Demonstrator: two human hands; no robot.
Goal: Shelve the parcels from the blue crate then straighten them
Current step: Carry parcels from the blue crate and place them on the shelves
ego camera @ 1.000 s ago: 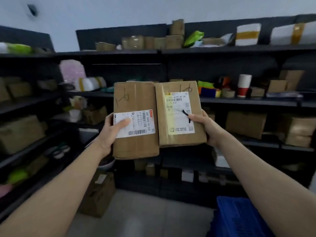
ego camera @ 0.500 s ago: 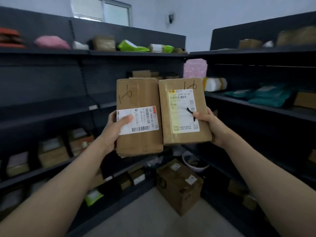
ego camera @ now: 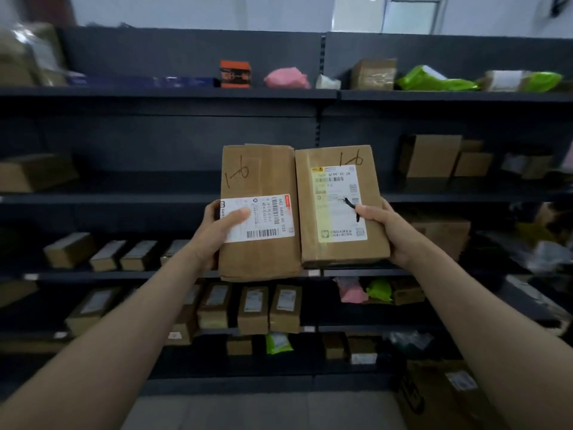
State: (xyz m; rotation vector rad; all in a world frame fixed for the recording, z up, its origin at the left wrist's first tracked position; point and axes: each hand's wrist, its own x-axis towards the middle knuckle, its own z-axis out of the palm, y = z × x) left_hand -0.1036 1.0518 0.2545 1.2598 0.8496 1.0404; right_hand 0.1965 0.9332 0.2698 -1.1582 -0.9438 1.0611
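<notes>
Two brown cardboard parcels held up side by side in the air in front of dark shelving, long edges touching. Left parcel (ego camera: pixel 259 212), white label across its middle, "1-6" handwritten above; left hand (ego camera: pixel 217 231) clamps its left edge, thumb flat on the label, fingers behind. Right parcel (ego camera: pixel 339 206), tall yellowish label, "1-6" at top; right hand (ego camera: pixel 387 231) clamps its right edge, thumb on the label, fingers behind. Neither parcel rests on a shelf. Behind: shelves (ego camera: pixel 167 94) with small brown boxes in rows on the lower levels, a pink bag (ego camera: pixel 286 77), an orange box (ego camera: pixel 235 73) and green bags on the top level. Floor grey below.
</notes>
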